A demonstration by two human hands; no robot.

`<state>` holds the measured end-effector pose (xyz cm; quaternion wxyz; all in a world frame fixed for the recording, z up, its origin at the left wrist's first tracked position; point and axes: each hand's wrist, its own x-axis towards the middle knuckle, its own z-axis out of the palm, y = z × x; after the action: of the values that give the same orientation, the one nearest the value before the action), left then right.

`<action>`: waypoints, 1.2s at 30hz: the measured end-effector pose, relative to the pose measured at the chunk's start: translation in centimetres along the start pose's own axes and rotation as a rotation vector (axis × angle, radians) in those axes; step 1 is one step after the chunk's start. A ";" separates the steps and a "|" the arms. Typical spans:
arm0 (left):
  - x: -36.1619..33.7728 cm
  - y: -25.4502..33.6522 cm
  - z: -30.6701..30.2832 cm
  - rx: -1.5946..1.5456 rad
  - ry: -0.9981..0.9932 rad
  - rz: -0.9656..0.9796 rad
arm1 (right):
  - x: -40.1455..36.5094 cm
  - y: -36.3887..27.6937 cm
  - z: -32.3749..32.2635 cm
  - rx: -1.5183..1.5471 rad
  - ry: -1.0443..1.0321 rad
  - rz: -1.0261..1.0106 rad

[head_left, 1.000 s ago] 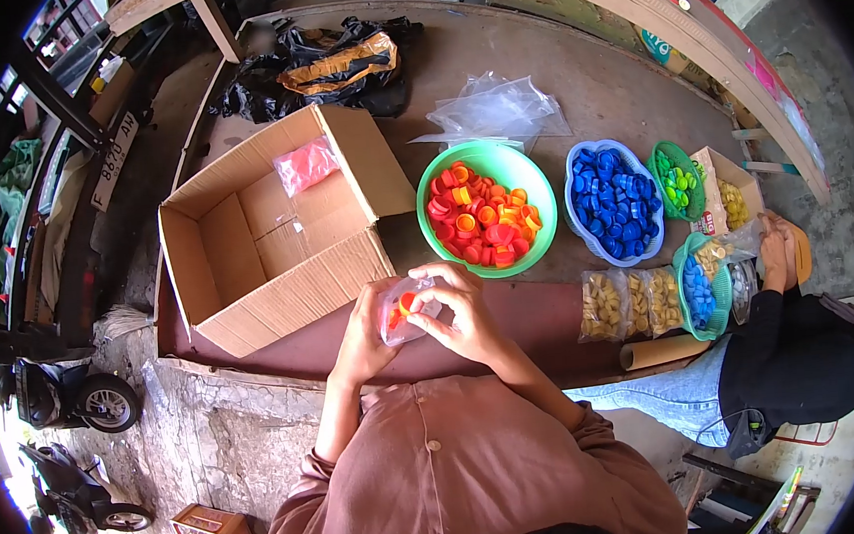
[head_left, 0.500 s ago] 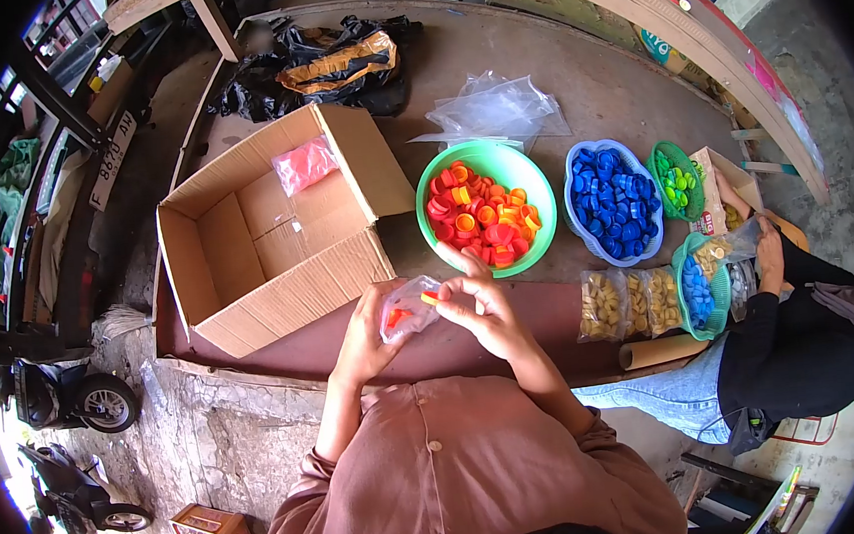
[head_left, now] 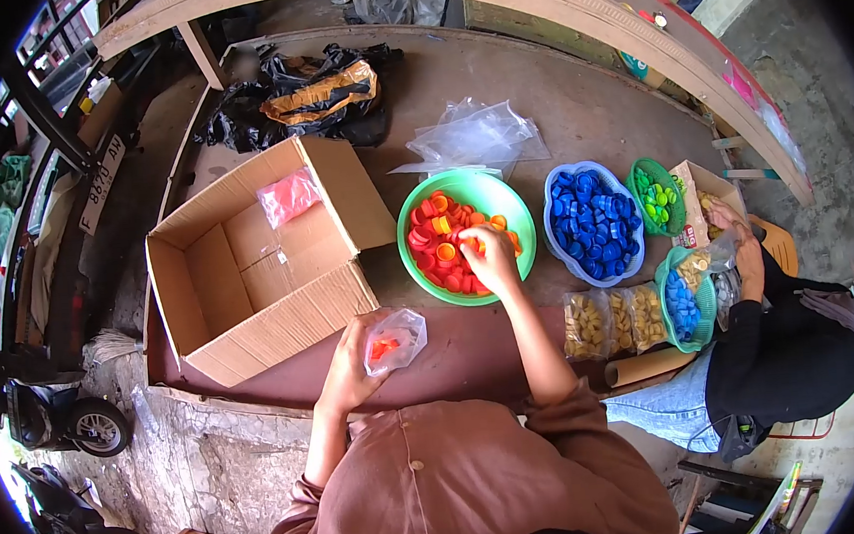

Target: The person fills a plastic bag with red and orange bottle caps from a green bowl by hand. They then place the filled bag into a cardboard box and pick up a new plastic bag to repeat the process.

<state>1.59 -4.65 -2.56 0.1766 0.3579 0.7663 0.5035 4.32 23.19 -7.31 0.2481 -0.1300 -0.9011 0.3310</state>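
While left fingers (head_left: 360,330) grasp one bag (head_left: 405,341); right fingers (head_left: 483,236) are over one bowl (head_left: 494,193); grip unclear

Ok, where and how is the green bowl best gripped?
The near rim of the green bowl, pinched from the wearer's side, looks best: its round edge shows clear of the caps, with bare table in front, while the box stands left and the blue bowl right. It is wide and loaded, so one-sided lifting could tip it. The left hand holds the bag.
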 end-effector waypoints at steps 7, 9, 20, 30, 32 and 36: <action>0.2 -0.9 0.2 0.004 0.042 0.028 | 4.5 1.7 3.3 -0.578 -0.247 0.141; 0.3 -1.0 0.2 -0.004 0.043 0.021 | 5.3 1.7 3.7 -0.728 -0.396 0.224; 0.4 -0.4 0.2 -0.029 0.025 -0.020 | 1.6 1.6 -0.5 -0.351 0.006 -0.066; 0.2 -0.6 0.4 -0.018 0.035 0.008 | -2.9 -4.1 -2.5 0.949 -0.203 0.387; 0.2 -0.1 0.2 -0.018 0.021 -0.015 | -3.6 -7.1 -2.0 0.998 -0.360 0.229; 0.1 -0.3 0.4 -0.021 0.034 0.017 | -3.6 -12.9 -2.0 0.233 -0.502 -0.195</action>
<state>1.64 -4.39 -2.97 0.1630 0.3538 0.7608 0.5191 7.51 13.19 1.27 0.0613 0.0727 -0.8986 0.4284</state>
